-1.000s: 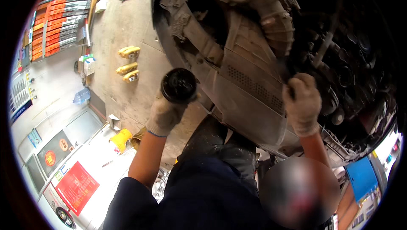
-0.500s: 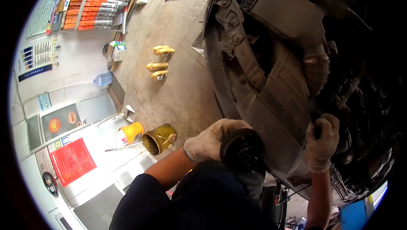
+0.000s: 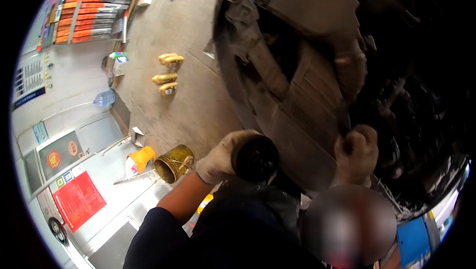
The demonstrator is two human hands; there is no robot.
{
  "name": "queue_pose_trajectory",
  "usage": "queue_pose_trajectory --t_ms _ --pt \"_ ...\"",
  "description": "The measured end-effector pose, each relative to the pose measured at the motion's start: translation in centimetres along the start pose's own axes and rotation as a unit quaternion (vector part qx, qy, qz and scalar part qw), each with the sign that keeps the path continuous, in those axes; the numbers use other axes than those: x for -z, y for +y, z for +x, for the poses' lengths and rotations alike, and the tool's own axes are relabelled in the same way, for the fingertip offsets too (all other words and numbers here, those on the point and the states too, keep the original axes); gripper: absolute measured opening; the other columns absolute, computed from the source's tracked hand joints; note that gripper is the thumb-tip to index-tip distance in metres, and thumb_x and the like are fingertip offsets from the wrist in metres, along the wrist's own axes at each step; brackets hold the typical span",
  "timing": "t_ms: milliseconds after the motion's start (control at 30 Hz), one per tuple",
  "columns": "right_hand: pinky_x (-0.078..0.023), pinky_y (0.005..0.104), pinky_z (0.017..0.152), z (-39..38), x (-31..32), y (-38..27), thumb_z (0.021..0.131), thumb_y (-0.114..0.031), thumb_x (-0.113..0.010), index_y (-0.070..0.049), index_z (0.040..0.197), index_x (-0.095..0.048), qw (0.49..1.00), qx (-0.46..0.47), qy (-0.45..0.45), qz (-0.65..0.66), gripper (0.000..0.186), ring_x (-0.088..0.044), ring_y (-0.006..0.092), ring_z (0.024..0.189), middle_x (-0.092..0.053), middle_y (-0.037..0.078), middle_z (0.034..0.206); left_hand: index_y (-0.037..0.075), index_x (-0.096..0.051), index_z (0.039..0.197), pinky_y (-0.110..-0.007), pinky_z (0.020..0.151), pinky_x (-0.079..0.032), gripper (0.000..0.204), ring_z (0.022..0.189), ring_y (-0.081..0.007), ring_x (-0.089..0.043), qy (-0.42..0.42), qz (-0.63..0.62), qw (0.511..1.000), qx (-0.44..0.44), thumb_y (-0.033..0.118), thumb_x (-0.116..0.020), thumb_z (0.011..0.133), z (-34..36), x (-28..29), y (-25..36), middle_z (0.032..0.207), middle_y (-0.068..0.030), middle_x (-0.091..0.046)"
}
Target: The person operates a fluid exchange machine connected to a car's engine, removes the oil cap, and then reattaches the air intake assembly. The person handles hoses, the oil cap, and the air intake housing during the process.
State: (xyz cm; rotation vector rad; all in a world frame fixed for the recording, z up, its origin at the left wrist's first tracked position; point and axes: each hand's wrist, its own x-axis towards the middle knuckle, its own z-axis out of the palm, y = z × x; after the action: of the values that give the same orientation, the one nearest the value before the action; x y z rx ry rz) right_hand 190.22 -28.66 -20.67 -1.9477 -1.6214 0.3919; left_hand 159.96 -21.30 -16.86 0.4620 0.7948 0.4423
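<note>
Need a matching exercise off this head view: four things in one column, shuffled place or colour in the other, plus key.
Things
1. round dark part
2. yellow bottles
3. large poster at lower left
4. water jug

Place or colour
A. see-through blue
B. held in the left hand
C. grouped on the floor
D. red

Pairs: 1-B, 2-C, 3-D, 4-A
</note>
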Motion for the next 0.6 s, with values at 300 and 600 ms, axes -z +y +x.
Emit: queue_pose_trajectory --t_ms 300,600 --pt "-0.05 0.0264 0.067 0.8 3.1 1.0 0.09 -0.006 -0.073 -0.002 0.096 -0.064 0.921 -0.315 0.042 0.224 0.012 -0.056 0.0087 0.075 -0.061 0.002 0.091 -0.001 -0.059 0.125 -0.037 0.093 -0.06 0.069 0.105 -0.0234 -0.071 0.071 -0.03 0.997 -0.014 0.003 -0.092 0.065 0.2 2.0 -3.4 0.113 -0.014 -0.071" --pt "-0.048 0.0242 0.066 -3.2 -2.2 5.5 0.094 -0.007 -0.07 -0.002 0.099 -0.065 0.829 -0.443 -0.058 0.337 0.009 -0.054 0.0069 0.073 -0.061 0.0 0.084 -0.002 -0.063 0.121 -0.033 0.077 -0.064 0.048 0.091 -0.0231 -0.074 0.081 -0.125 0.989 -0.007 0.004 -0.085 0.078 2.0 -0.9 -4.4 0.106 -0.0148 -0.073"
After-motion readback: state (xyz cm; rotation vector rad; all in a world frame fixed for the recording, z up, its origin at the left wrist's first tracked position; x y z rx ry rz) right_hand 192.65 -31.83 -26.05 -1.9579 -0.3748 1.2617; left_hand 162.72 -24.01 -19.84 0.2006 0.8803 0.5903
